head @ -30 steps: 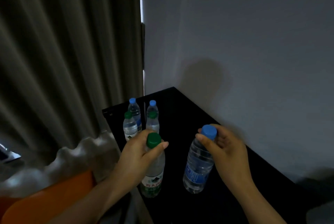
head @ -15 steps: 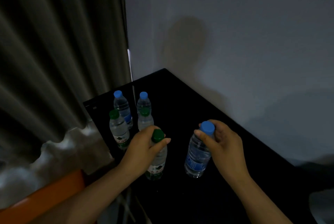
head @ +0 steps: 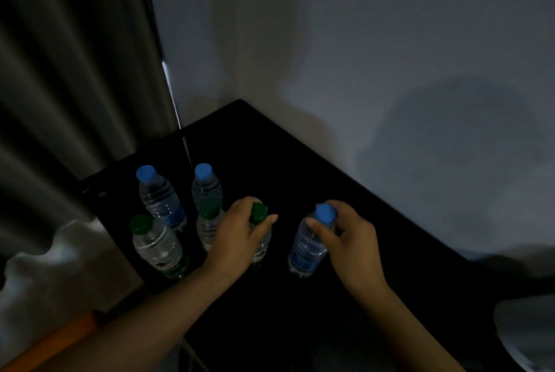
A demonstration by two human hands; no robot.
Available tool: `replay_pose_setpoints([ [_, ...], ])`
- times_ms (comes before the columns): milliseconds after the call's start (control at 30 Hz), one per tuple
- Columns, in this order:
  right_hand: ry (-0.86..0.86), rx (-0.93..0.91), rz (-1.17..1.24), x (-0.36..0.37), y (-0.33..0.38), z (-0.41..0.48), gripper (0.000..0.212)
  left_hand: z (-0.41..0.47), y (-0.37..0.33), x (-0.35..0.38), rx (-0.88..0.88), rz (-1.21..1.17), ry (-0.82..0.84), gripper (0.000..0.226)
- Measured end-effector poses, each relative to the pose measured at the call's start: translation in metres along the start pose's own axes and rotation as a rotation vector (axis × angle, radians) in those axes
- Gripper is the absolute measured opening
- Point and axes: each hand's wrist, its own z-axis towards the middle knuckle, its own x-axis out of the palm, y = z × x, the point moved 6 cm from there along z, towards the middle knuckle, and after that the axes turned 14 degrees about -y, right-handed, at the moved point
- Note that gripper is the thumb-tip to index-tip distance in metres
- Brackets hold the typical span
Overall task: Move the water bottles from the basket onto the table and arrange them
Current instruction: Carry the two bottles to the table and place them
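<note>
The left hand (head: 240, 233) curls its fingers round the neck of the green-capped bottle (head: 259, 213); the right hand (head: 348, 239) does likewise on the blue-capped bottle (head: 304, 250), at 3 o'clock from it. Both seem full, rather heavy and thin-walled, so the stiff neck should hold best.

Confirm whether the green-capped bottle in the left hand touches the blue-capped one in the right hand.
Apart. The head view shows bare black table between the green-capped bottle in the left hand and the blue-capped bottle in the right hand.
</note>
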Motion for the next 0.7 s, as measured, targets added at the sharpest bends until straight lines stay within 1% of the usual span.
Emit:
replay_pose_setpoints([
  [67,0.001,0.017,-0.011,0.007,-0.009,0.008,0.024,0.009,0.004,0.007,-0.012,-0.001,-0.013,0.022],
  [233,-0.014,0.025,-0.029,0.020,-0.023,0.022,0.028,0.023,0.010,0.020,-0.050,-0.036,-0.037,0.018],
  [433,-0.028,0.043,-0.080,0.028,-0.042,0.029,0.031,0.031,0.013,0.028,-0.043,-0.042,0.000,0.019],
  [533,-0.018,0.014,-0.084,0.028,-0.047,0.025,0.032,0.033,0.017,0.028,-0.058,-0.035,0.001,0.020],
  [700,0.013,0.014,-0.082,0.029,-0.052,0.019,0.034,0.038,0.018,0.030,-0.060,-0.014,0.010,0.020],
])
